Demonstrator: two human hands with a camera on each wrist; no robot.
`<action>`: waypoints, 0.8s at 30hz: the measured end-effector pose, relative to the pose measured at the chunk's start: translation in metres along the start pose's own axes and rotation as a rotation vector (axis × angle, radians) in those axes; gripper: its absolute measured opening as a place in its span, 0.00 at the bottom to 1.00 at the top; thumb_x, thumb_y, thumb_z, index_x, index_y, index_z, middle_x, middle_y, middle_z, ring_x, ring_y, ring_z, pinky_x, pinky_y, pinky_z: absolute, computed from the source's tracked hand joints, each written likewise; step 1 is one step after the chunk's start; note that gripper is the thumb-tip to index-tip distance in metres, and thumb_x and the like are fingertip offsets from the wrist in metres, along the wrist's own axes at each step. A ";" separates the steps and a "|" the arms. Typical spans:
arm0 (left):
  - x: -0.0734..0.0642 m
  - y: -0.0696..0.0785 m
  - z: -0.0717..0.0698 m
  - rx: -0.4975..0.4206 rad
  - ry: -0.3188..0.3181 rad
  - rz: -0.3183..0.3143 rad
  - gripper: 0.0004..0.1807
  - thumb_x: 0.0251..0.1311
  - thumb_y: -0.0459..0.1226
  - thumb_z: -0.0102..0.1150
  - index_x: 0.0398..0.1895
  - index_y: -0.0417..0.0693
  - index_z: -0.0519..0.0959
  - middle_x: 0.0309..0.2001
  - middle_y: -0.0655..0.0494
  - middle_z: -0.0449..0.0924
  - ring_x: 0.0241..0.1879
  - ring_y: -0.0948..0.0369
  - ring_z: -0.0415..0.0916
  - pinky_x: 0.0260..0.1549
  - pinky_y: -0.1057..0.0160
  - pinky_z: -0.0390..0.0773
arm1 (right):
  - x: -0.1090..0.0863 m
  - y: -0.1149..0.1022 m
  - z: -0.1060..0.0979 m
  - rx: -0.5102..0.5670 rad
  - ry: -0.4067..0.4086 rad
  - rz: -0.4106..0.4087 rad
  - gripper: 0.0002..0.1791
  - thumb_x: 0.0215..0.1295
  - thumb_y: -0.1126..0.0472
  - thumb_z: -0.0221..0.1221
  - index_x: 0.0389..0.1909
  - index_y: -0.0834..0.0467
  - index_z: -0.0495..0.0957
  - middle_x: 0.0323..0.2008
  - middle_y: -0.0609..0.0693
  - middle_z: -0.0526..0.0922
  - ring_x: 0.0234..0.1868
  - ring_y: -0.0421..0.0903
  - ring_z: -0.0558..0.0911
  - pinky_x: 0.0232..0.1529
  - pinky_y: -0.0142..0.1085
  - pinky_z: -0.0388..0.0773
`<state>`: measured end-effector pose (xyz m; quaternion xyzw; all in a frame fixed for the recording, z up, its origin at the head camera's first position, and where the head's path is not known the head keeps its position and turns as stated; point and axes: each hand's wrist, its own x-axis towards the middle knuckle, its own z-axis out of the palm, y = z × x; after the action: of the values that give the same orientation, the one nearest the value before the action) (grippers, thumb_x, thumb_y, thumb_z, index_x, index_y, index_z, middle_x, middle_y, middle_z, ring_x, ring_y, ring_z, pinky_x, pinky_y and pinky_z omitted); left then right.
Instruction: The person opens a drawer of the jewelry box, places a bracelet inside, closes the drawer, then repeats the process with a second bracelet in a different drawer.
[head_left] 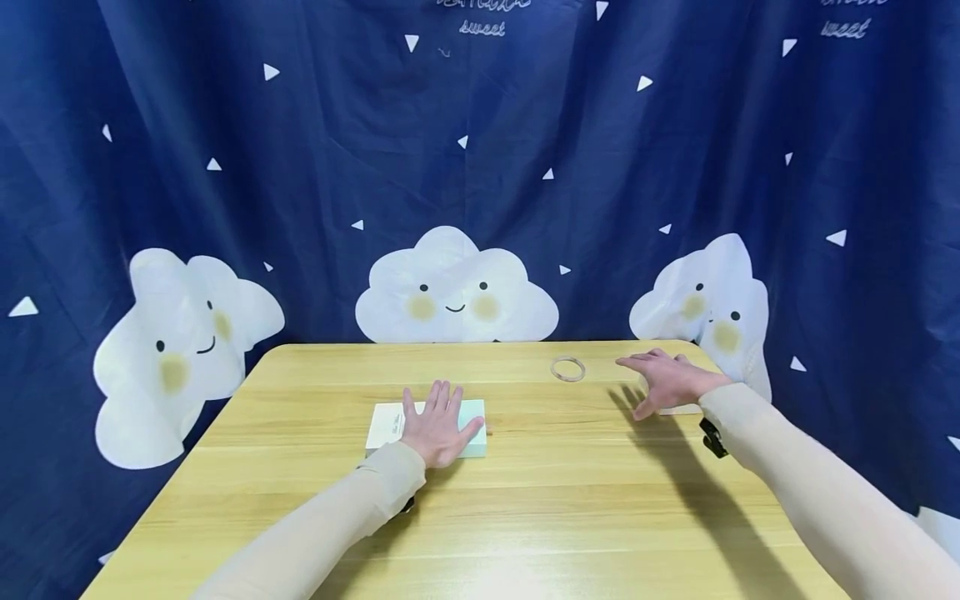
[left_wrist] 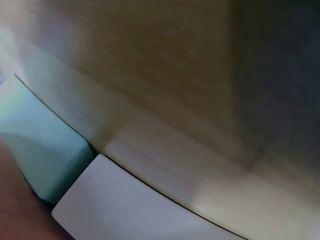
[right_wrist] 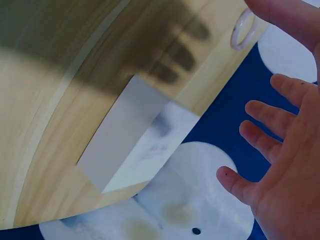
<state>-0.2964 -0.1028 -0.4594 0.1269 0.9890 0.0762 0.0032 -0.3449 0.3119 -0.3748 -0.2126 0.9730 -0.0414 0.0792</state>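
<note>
In the head view my left hand (head_left: 437,427) lies palm down with fingers spread over a flat box (head_left: 470,414), white at its left and mint green at its right. The left wrist view shows the mint part (left_wrist: 47,135) meeting the white part (left_wrist: 135,205) at a corner on the wood. My right hand (head_left: 671,382) is held above the table's back right, fingers extended and apart, holding nothing. Below it stands a white box (right_wrist: 120,130), mostly hidden by that hand in the head view. A pale bangle (head_left: 567,369) lies flat to the left of the right hand.
The light wooden table (head_left: 540,492) has rounded back corners. A dark blue curtain (head_left: 495,192) with smiling clouds and small white triangles hangs close behind its back edge. The white box stands near the table edge. A black wrist strap (head_left: 713,438) shows at the right sleeve.
</note>
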 end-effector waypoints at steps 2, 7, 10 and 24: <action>0.001 -0.001 0.000 0.005 0.001 -0.004 0.48 0.70 0.70 0.23 0.82 0.48 0.48 0.81 0.44 0.44 0.81 0.50 0.37 0.70 0.28 0.28 | 0.001 0.005 0.000 0.001 -0.005 0.013 0.57 0.46 0.46 0.77 0.77 0.54 0.59 0.74 0.62 0.64 0.73 0.68 0.58 0.61 0.78 0.51; 0.002 -0.004 0.001 0.012 0.007 -0.012 0.48 0.70 0.70 0.23 0.82 0.49 0.49 0.81 0.44 0.45 0.81 0.50 0.38 0.70 0.28 0.27 | 0.002 0.017 -0.002 -0.006 -0.006 0.033 0.60 0.43 0.46 0.78 0.77 0.55 0.60 0.72 0.63 0.67 0.72 0.69 0.60 0.59 0.78 0.54; 0.002 -0.004 0.001 0.013 0.002 -0.016 0.48 0.70 0.70 0.23 0.82 0.48 0.48 0.81 0.44 0.44 0.81 0.49 0.38 0.70 0.28 0.26 | 0.003 0.022 -0.003 -0.003 -0.010 0.038 0.60 0.41 0.46 0.78 0.77 0.57 0.60 0.71 0.65 0.68 0.70 0.71 0.61 0.58 0.79 0.55; -0.003 0.002 -0.003 0.000 0.023 -0.005 0.46 0.71 0.68 0.27 0.81 0.48 0.50 0.81 0.43 0.46 0.81 0.48 0.41 0.70 0.28 0.28 | -0.002 0.042 -0.004 -0.003 -0.050 0.113 0.58 0.38 0.53 0.77 0.74 0.61 0.62 0.66 0.69 0.71 0.65 0.72 0.65 0.54 0.75 0.62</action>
<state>-0.2929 -0.1022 -0.4566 0.1235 0.9893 0.0774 -0.0078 -0.3611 0.3512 -0.3752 -0.1586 0.9812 -0.0302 0.1053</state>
